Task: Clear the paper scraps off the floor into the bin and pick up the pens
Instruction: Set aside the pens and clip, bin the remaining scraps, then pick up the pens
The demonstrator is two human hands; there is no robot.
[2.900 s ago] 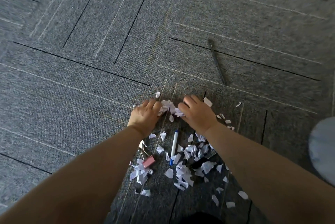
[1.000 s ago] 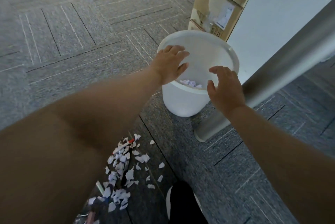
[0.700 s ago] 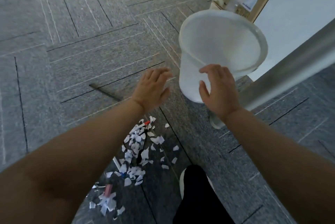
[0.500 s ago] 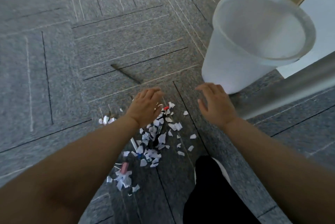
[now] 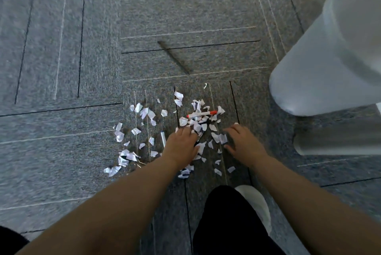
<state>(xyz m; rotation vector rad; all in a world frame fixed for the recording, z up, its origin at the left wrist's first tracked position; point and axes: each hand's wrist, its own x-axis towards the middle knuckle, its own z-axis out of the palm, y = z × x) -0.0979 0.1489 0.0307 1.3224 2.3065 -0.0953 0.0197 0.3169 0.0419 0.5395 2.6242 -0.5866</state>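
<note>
Nearest the camera, a leg in a black trouser [image 5: 231,219] ends in a white shoe [image 5: 257,203] planted on the grey carpet floor [image 5: 61,69], and two bare forearms reach forward past it. The left hand [image 5: 180,145] lies palm down on the carpet with its fingers together and lightly curled over the middle of the litter; its grip holds nothing that can be seen. The right hand [image 5: 243,143] hovers or rests just beside it, fingers spread and relaxed, its grip loose and empty. Between and around both hands lie the paper scraps [image 5: 144,112], small white torn pieces scattered in a loose patch that runs from beside the left forearm up past the fingertips. A white pen with a blue tip [image 5: 163,138] lies on the carpet just left of the left hand, partly hidden by it. A little farther off, a white pen with red ends [image 5: 203,114] lies across the top of the scraps, touching several of them. Beyond the patch, well apart from it, a dark thin pen [image 5: 173,57] lies at an angle on bare carpet. To the far right stands the white plastic bin [image 5: 321,69], blurred, with a grey metal post [image 5: 338,143] close in front of it.
</note>
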